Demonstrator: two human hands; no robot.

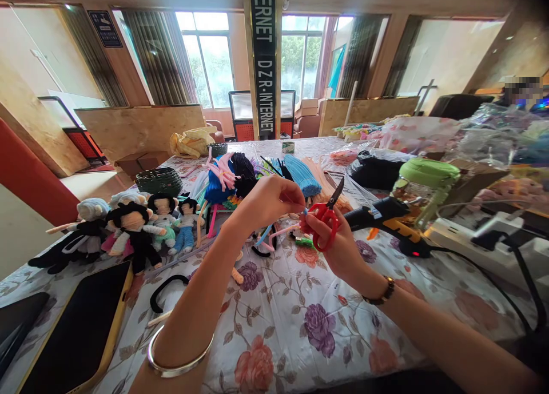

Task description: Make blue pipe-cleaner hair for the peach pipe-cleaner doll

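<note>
The left hand (pixel 270 202) pinches a pink pipe cleaner (pixel 281 233), which trails down-left, just beside the red scissors (pixel 323 219) gripped by the right hand (pixel 341 251).

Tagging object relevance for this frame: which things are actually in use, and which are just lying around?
In use: red scissors in right hand; pink pipe cleaner pinched by left hand.
Lying about: glue gun, dolls, phone, basket, green-lidded jar.
</note>
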